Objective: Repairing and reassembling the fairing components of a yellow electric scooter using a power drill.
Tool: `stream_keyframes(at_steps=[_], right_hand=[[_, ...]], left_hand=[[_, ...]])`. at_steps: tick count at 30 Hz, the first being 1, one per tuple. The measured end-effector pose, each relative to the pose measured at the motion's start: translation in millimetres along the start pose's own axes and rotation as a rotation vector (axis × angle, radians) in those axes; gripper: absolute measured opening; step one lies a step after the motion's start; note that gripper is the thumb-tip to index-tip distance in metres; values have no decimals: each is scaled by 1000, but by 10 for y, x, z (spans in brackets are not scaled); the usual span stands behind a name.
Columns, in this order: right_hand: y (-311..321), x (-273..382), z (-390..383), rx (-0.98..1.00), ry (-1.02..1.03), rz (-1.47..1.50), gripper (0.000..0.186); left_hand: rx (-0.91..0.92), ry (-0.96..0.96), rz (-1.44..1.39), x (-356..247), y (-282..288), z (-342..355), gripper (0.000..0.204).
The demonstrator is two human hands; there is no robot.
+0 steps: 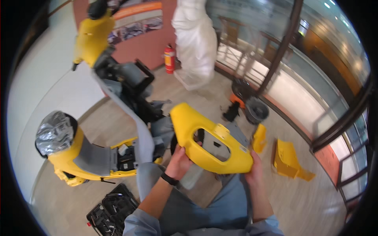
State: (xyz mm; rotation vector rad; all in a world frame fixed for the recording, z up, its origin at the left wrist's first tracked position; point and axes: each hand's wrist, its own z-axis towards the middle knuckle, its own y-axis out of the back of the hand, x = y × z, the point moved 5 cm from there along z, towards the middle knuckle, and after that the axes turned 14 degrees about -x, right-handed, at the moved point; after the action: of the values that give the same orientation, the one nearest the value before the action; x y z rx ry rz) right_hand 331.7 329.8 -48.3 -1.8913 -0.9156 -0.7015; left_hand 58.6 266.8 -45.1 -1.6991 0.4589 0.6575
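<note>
You have the yellow body panel (212, 143) up off the floor in front of your lap, gripped at both ends: your left hand (179, 162) is closed on its lower left edge, thumb over the rim, and your right hand (255, 170) is wrapped under its right end, fingers mostly hidden behind the plastic. The panel is tilted, its long cut-out opening facing you. This looks like the carrying or positioning step, the panel free of the stripped yellow scooter (98, 153) just to your left. Any further move calls for both grips to hold firm and for the panel's pointed upper end to stay clear of the grey frame (143, 137) it sits close to. Just below your left elbow an open black tool case (112, 210) lies on the floor (311, 200) (easy to catch with a foot). To your right two more yellow panels (289, 161) lie apart from you, with open floor around them. Further off stand a dark bucket (256, 111), a red fire extinguisher (169, 59) and a white-wrapped shape (195, 43) near the glass wall
</note>
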Motion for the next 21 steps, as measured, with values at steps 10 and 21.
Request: stream_keyframes(at_steps=[10,21], right_hand=[[246,-241,-385,-82,395,-133,14],[307,-270,-328,-94,372,-115,15]], left_hand=[[-153,55,-9,236,62,54,60],[-247,87,15,314,124,96,42]])
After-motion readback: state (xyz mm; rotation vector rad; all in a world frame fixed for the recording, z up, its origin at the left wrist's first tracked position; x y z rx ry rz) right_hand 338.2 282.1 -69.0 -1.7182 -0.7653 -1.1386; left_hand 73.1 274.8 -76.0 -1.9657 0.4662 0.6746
